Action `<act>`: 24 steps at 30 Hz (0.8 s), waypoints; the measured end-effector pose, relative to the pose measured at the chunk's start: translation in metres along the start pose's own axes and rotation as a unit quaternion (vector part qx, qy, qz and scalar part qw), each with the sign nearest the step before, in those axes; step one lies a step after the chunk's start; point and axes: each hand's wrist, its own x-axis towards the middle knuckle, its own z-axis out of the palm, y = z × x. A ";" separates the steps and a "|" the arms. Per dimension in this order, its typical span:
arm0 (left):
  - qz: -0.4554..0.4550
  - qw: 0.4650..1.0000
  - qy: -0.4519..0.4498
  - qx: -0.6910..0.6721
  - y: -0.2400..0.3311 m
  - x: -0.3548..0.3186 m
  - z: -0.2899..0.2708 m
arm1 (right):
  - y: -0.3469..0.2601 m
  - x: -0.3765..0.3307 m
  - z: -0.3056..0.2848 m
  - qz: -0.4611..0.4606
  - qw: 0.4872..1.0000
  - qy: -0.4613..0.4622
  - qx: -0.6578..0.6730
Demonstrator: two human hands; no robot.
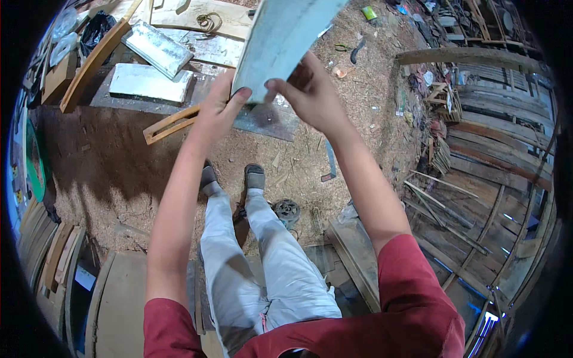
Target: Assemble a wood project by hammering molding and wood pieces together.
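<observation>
I hold a pale, whitish-blue wooden board (283, 45) raised and tilted in front of me, its far end cut off by the top of the view. My left hand (222, 113) grips its near left corner, thumb along the edge and fingers mostly hidden behind. With its thumb close to the board's near end, my right hand (313, 98) curls its fingers behind the right edge. Below the board lies a low worktable (262, 124). A slotted wooden piece (170, 125) juts out from its near edge, beside my left forearm.
Two white-coated boards (149, 82) (161, 49) lie on the worktable, near a curved wooden piece (95, 62). Wood shavings cover the floor (370, 143), with pliers (342, 47) and a narrow strip-like tool (329, 161) on it. Stacked timber (495, 137) stands at right.
</observation>
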 end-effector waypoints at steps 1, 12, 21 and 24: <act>-0.002 1.000 0.004 0.003 -0.006 0.006 -0.011 | 0.009 0.005 -0.002 0.000 1.000 -0.005 0.002; 0.143 0.930 -0.035 0.338 -0.073 0.001 -0.025 | 0.110 0.045 -0.001 -0.036 0.989 -0.131 -0.060; 0.139 0.927 -0.038 0.348 -0.085 -0.008 -0.023 | 0.137 0.035 -0.020 -0.082 0.968 -0.132 -0.198; 0.133 0.927 -0.050 0.346 -0.086 -0.008 -0.027 | 0.135 0.032 -0.016 -0.069 0.966 -0.119 -0.217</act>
